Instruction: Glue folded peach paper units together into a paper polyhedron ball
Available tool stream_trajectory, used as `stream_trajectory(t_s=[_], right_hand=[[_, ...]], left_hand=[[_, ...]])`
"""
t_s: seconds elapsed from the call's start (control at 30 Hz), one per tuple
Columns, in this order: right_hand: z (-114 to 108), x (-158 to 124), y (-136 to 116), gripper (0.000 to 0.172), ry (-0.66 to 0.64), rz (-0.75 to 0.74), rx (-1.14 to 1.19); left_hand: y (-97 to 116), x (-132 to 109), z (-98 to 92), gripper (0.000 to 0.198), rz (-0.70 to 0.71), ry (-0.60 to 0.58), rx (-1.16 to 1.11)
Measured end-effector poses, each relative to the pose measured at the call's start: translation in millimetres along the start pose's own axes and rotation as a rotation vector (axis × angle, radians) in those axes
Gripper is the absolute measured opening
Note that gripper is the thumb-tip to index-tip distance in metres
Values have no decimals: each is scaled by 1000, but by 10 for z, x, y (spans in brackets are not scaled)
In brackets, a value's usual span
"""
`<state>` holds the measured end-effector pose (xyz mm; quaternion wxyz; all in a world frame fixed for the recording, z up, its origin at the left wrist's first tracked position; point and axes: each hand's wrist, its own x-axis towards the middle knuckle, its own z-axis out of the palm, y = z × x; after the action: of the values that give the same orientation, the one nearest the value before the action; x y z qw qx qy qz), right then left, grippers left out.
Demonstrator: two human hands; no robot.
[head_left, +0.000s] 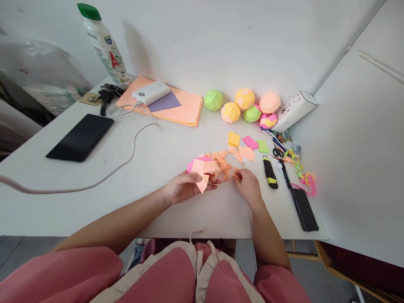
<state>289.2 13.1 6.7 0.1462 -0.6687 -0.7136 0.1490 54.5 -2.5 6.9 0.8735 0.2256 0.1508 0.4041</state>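
A partly formed paper shape (202, 169), peach with some pink, rests in my left hand (186, 187), thumb on its front and fingers beneath. My right hand (248, 185) is to its right, fingertips pinched on a small peach paper piece (235, 173) just above the table. Loose peach pieces (224, 165) lie between and beyond the hands. Behind them are small stacks of orange (234, 139), pink (250, 142) and green paper (262, 146).
Several faceted paper balls (244, 99) sit by the wall, beside a white box (296, 110). A cutter (270, 171) and black case (304, 209) lie right. Left are a black tablet (80, 137), cable, power bank (151, 93) and bottle (105, 48).
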Motion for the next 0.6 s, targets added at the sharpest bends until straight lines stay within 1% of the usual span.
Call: stream_trajectory(t_s=[0.07, 0.13, 0.2, 0.27, 0.33, 0.47, 0.53, 0.6], right_hand=[[-34, -21, -39, 3, 49, 28, 193], [-63, -53, -98, 3, 88, 9, 434], [-75, -90, -170, 5, 112, -64, 636], [-57, -127, -239, 6, 131, -156, 739], [-9, -157, -293, 7, 188, -233, 739], [114, -190, -340, 8, 370, -406, 535], [147, -192, -342, 11, 415, -492, 465], [154, -187, -338, 14, 425, -553, 443]], left_hand=[[-6, 0, 16, 30, -1, 9, -5], [-23, 2, 19, 31, -8, 27, -11], [-52, 8, 5, 32, -20, 34, -15], [-86, 16, -21, 30, -38, 26, -18], [-117, 25, -43, 29, -59, 19, -30], [-143, 33, -36, 28, -76, 66, -100], [-138, 33, -12, 26, -58, 112, -130], [-126, 34, 13, 26, -36, 147, -144]])
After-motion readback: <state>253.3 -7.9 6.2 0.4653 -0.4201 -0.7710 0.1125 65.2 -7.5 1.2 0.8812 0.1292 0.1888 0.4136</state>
